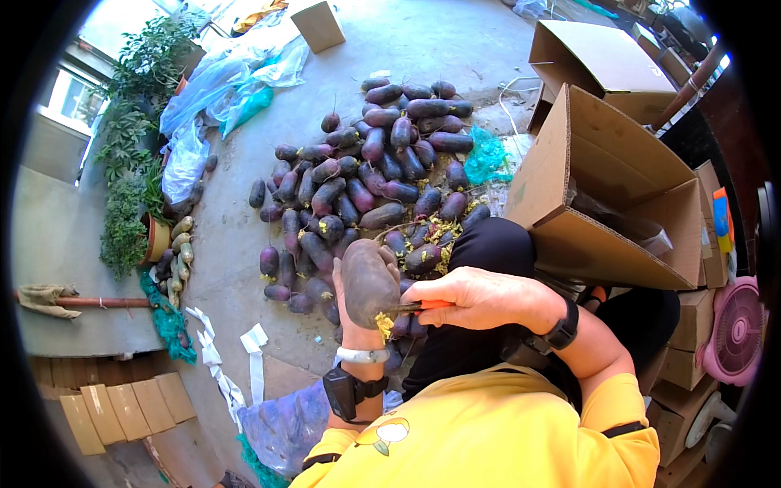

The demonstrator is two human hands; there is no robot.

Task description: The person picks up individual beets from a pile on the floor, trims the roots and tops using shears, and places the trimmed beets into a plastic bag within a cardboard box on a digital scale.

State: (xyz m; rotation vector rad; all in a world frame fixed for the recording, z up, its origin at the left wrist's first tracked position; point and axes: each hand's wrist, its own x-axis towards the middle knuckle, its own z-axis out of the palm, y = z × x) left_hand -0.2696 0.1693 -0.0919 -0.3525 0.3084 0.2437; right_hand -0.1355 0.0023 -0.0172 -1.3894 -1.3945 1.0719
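My left hand (pixel 351 329) is wrapped round a large dark purple radish (pixel 368 281), with its fingers partly hidden behind it. A thin root rises from the far end, and a tuft of yellow leaf stubs (pixel 384 324) sits at the near end. In my right hand (pixel 484 294) is a small knife (pixel 431 305) with an orange handle; its dark blade lies against the radish near that tuft. Beyond both hands, a big pile of purple radishes (pixel 358 183) covers the concrete floor. Yellow leaf scraps (pixel 435 244) are strewn over its right side.
An open cardboard box (pixel 610 179) stands right of my knee, with another box (pixel 602 57) behind it. A pink fan (pixel 736 329) is at the far right. Plastic sheeting (pixel 220 89) and potted plants (pixel 134 163) line the left. Pale green radishes (pixel 181 252) lie beside a pot.
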